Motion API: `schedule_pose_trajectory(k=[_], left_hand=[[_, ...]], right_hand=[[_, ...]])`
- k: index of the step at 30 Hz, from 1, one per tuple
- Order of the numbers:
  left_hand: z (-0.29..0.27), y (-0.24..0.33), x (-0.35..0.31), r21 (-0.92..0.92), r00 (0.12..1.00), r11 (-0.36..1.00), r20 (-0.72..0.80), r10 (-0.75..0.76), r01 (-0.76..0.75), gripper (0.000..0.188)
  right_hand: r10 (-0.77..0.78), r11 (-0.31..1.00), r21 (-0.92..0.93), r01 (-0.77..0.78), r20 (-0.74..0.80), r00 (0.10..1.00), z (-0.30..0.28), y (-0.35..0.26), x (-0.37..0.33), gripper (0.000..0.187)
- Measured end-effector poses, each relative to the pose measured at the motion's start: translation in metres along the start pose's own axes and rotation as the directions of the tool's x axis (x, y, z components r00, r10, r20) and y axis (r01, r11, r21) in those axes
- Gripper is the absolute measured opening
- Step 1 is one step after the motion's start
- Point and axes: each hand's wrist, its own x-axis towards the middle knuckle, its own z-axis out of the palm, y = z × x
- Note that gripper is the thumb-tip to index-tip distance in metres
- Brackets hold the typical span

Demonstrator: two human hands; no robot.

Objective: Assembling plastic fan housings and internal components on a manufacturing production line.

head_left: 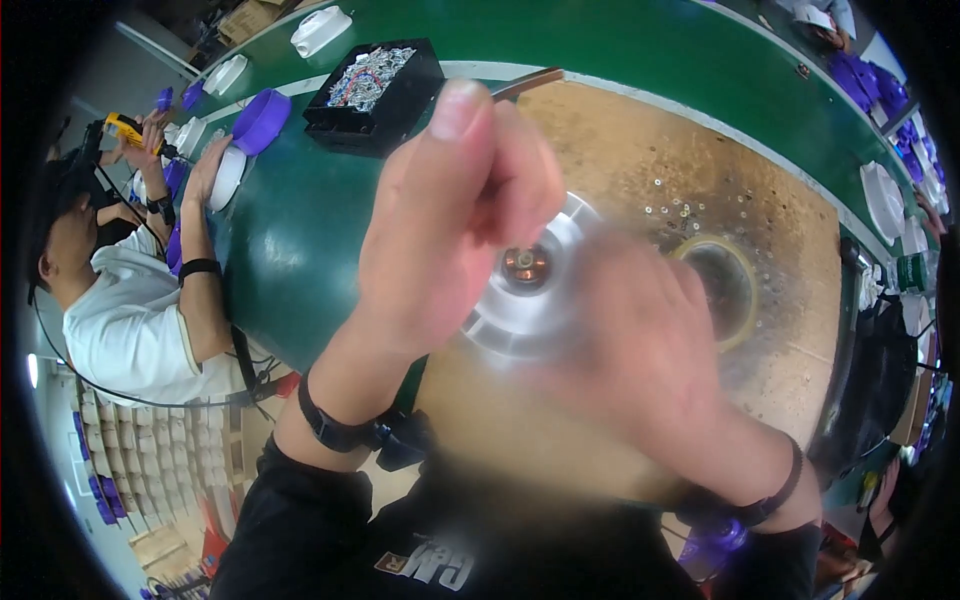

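Observation:
A white round plastic housing (pixel 513 322) lies on the wooden board, with a copper-wound core (pixel 526 264) at its centre. My left hand (pixel 455 205) is raised over the housing's left side, thumb up and fingers curled closed; whatever they may hold is hidden. Over the housing's right edge is my right hand (pixel 650 340), smeared by motion. Its fingers cannot be made out, nor whether it touches the housing. Just right of that hand, a yellowish tape roll (pixel 745 300) lies flat on the board.
Small metal nuts or washers (pixel 680 212) are scattered over the wooden board (pixel 790 350). A black bin (pixel 372 95) full of metal parts stands at the back left, near a purple ring (pixel 262 122). Along the green bench sit white housings (pixel 322 32). Another person (pixel 140 310) works at left.

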Motion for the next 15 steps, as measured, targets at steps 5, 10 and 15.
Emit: schedule_pose_trajectory(k=[5, 10, 15], left_hand=[[0.000, -0.006, 0.001, -0.254, 1.000, 0.967, -0.022, 0.013, -0.018, 0.050], [-0.003, 0.002, 0.007, -0.175, 0.998, 0.983, -0.014, -0.065, 0.061, 0.052], [-0.003, 0.002, 0.005, -0.234, 0.993, 0.968, -0.046, -0.105, 0.091, 0.053]], right_hand=[[0.009, 1.000, 0.016, -0.009, 0.010, 1.000, 0.003, 0.003, 0.002, 0.068], [-0.029, 0.999, -0.022, 0.029, 0.013, 0.999, 0.001, 0.004, 0.003, 0.067], [-0.032, 0.999, 0.018, 0.032, 0.010, 0.999, 0.003, 0.005, 0.004, 0.066]])
